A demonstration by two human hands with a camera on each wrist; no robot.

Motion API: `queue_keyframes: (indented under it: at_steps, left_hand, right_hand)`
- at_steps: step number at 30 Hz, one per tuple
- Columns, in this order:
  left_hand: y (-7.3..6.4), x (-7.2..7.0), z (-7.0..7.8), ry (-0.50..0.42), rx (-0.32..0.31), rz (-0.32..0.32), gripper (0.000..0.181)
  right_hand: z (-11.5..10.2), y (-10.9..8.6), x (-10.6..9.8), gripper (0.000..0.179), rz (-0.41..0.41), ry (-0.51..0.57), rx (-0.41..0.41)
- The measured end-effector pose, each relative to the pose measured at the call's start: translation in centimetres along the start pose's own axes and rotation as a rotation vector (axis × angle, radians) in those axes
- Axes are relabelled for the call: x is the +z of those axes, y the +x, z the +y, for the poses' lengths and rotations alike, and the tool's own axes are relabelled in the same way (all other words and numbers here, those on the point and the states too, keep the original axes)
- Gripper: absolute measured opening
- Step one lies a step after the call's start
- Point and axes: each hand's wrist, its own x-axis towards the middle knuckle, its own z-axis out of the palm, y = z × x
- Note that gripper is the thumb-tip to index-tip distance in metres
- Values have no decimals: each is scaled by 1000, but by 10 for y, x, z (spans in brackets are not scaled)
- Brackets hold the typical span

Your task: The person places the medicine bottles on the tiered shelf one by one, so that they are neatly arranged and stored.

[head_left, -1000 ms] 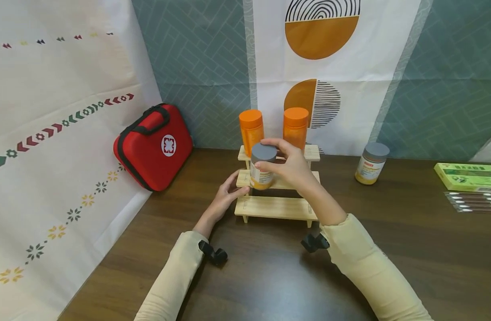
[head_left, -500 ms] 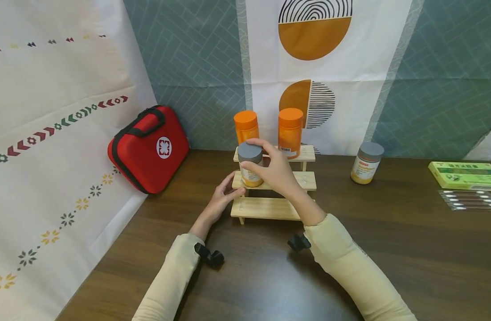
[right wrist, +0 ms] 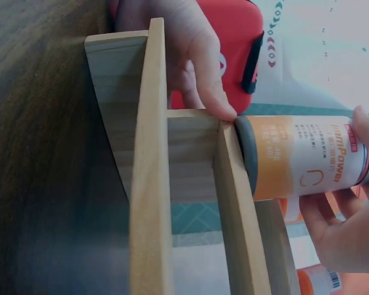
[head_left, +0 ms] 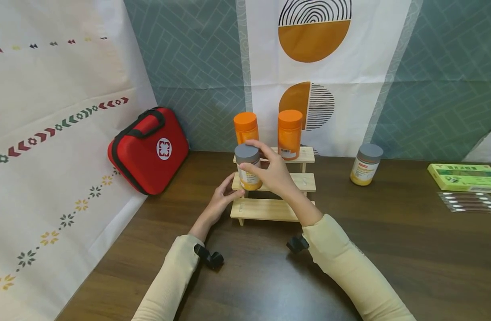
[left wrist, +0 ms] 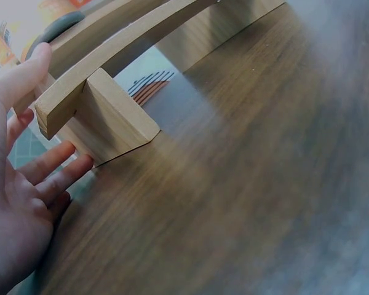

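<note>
My right hand grips a supplement jar with a grey lid, white label and yellow base. Thumb and fingers hold it near the lid from the right. The jar stands upright at the left end of the middle tier of a small three-tier wooden rack; in the right wrist view its base is right at the shelf. My left hand holds the rack's left end. In the left wrist view its thumb lies at a shelf end and the fingers reach along the side.
Two orange bottles stand on the top tier, the left one partly hidden. A similar grey-lidded jar stands right of the rack. Farther right lie a green box and packed cotton swabs. A red first-aid case leans at left.
My right hand has carried the jar leftward to the left end of the middle tier. My left hand keeps its place on the rack. The whole head view has shifted slightly.
</note>
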Motion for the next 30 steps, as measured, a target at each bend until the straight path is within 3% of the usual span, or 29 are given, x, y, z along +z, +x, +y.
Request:
queue_keyframes:
  at_steps: [8,17,26,30]
  left_hand:
    - [2,0,3,10,-2,-3,64]
    - [1,-2,3,22,-2,10,65]
    - [1,0,-2,-10,-6,15,65]
    - [0,1,0,-9,-5,10,63]
  right_hand:
    - [2,1,2,55,90,-85,-81]
    - [4,2,2,57,80,-101,-109]
    - [8,-2,6,64,102,-299,-192]
    - [8,-4,4,69,103,-338,-198]
